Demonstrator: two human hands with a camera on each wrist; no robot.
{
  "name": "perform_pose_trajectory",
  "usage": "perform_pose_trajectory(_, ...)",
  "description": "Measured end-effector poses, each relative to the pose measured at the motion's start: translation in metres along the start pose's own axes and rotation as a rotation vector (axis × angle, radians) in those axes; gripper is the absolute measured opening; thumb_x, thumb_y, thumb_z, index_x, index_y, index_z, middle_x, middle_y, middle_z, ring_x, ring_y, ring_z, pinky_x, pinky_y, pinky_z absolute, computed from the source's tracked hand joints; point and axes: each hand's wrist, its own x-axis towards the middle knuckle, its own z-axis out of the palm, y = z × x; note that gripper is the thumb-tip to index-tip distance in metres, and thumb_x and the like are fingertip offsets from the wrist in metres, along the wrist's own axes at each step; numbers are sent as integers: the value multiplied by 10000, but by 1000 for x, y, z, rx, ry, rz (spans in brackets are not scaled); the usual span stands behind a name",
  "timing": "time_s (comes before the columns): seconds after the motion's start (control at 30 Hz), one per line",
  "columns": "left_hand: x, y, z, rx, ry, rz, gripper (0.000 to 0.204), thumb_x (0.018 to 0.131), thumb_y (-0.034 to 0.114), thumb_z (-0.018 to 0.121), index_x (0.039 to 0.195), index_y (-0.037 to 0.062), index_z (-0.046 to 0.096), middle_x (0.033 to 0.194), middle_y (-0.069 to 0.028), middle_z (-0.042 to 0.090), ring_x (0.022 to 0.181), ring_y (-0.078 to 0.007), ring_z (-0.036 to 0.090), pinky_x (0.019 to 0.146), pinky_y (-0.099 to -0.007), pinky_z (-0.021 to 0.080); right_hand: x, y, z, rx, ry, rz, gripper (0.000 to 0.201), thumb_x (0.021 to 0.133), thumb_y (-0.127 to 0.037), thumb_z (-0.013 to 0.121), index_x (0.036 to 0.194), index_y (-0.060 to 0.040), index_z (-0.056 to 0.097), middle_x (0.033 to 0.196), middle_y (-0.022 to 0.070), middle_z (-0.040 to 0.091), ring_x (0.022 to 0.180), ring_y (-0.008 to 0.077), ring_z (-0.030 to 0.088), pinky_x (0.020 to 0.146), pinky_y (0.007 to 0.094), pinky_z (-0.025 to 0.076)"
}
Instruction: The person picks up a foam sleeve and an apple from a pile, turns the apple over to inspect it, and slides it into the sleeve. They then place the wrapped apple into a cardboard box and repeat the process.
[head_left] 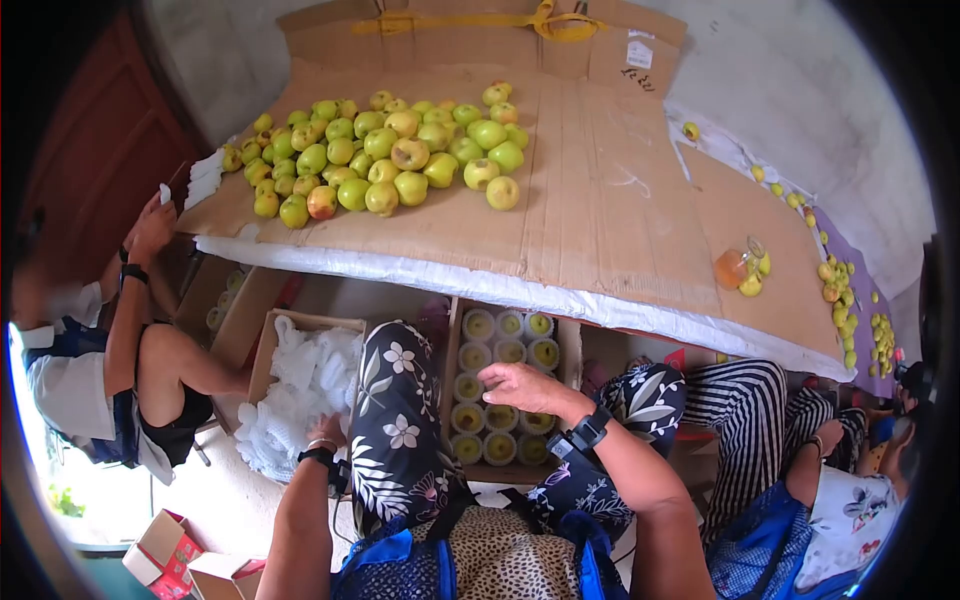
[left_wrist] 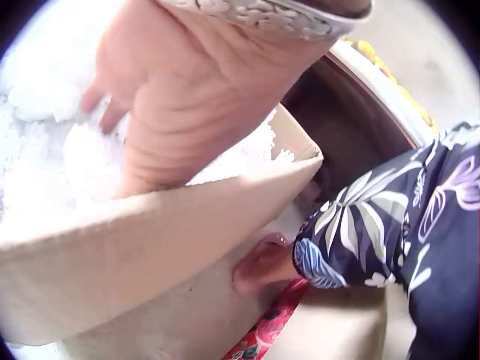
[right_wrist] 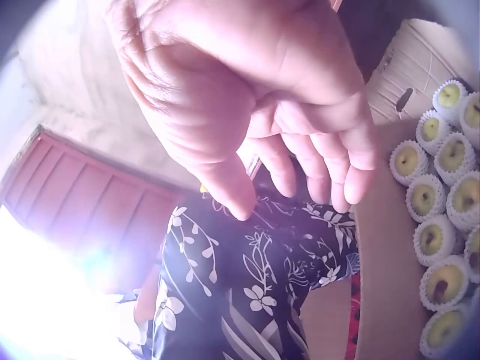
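My left hand (head_left: 325, 435) reaches into a cardboard box (head_left: 262, 360) of white foam fruit nets (head_left: 300, 365). In the left wrist view the same hand (left_wrist: 195, 97) bends over the box's edge among the nets. Part of it is hidden by the box wall, and I cannot tell whether it grips a net. My right hand (head_left: 525, 388) hovers over a second box (head_left: 572, 350) holding rows of apples (head_left: 468, 418) in foam nets. In the right wrist view this hand (right_wrist: 255, 112) is empty, with thumb and fingers apart and loosely bent.
Loose green-yellow apples (head_left: 380, 145) are heaped on the cardboard-covered table (head_left: 590, 200) ahead. A jar (head_left: 735, 267) stands toward the right. People sit on both sides, one with a hand (head_left: 152, 225) near stacked white nets (head_left: 204, 178). Red-printed boxes (head_left: 165, 550) lie on the floor at lower left.
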Motion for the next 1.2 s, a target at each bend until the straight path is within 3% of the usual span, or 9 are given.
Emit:
perform_pose_trajectory(0.03,-26,11,-16,126,173,2,347,672,192,679,1011,151,617,1054,-143,602,1105,-307,509,928,-389,420,3,6,2,10,3,-24,480,808,-246,621,1183,24,494,1157,199,553,1039,266,563,871,332,454)
perform_pose_trajectory(0.13,16,-34,20,31,-64,137,276,722,156,606,997,137,618,1070,-163,595,1033,-330,555,872,-417,459,2,-4,2,-16,-11,-4,480,803,-240,621,1177,34,495,1146,200,561,1031,273,567,869,333,455)
perform_pose_trajectory(0.27,6,-23,1,16,49,83,211,757,104,508,929,113,631,1057,-176,600,951,-359,588,799,-442,486,9,-3,3,-79,5,-69,480,800,-244,620,1167,42,499,1132,201,570,1017,271,576,866,333,457)
perform_pose_trajectory(0.4,21,-51,-13,201,483,382,181,812,156,497,886,23,596,900,-171,583,840,-352,582,702,-398,525,9,-14,3,-14,40,-87,435,810,-223,618,1140,41,517,1107,184,587,998,232,588,858,322,463)
perform_pose_trajectory(0.47,-18,-20,-64,-1064,312,132,227,832,207,511,921,2,553,836,-114,532,775,-276,566,665,-382,537,11,-20,2,97,59,-122,401,811,-175,631,1129,42,521,1112,168,586,994,209,584,861,309,464)
perform_pose_trajectory(0.53,-58,11,-107,-1295,439,307,260,843,239,509,984,21,517,889,-88,535,802,-217,571,675,-383,541,11,-28,0,291,30,-154,373,845,-146,608,1174,-1,508,1139,93,567,1014,143,553,888,277,446)
perform_pose_trajectory(0.73,-170,148,-207,-1897,-237,690,160,870,208,464,971,84,478,1004,-70,568,918,-186,590,695,-388,544,4,-46,0,485,77,-336,290,879,-140,562,1148,-36,543,1030,41,611,947,121,581,832,264,466)
perform_pose_trajectory(1.07,-153,229,-169,-1641,-259,925,96,917,121,440,1000,72,441,1056,-75,549,952,-185,574,795,-331,507,-2,-39,-16,654,416,-443,243,882,-171,556,1104,-75,578,930,-24,599,824,56,530,698,205,439)
perform_pose_trajectory(1.2,-171,228,-193,-1746,-560,737,261,908,141,458,1152,68,399,1047,-67,536,990,-169,540,822,-337,468,-6,-45,-18,706,400,-394,236,868,-120,532,1092,-63,581,919,-22,595,825,52,518,705,218,438)
